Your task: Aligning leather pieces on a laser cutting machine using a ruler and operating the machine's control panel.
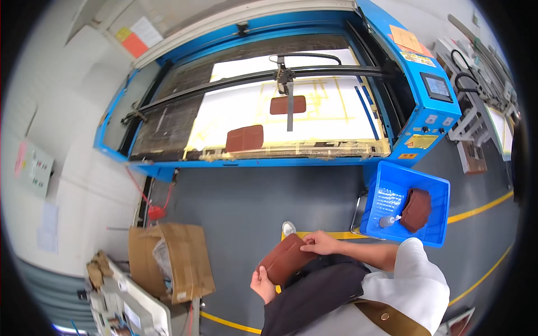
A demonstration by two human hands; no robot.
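A reddish-brown leather piece (284,259) with rounded corners and a line across its face is held in front of my body. My left hand (263,285) grips its lower left end, thumb on top. At its upper right edge, my right hand (320,243) pinches it between thumb and fingers. Two similar flat brown pieces lie on the machine's white bed: one piece (245,138) near the front edge, another piece (288,105) beneath the machine's head (284,78). More brown leather pieces (416,210) are stacked in the blue bin (404,175) to my right.
A blue-framed flatbed machine (235,164) spans the far side, with a crossbar (224,85) over its bed and a control screen (437,87) at right. A small clear bottle (386,222) sits in the bin. An open cardboard box (190,263) stands at left, beside a white cart (134,294).
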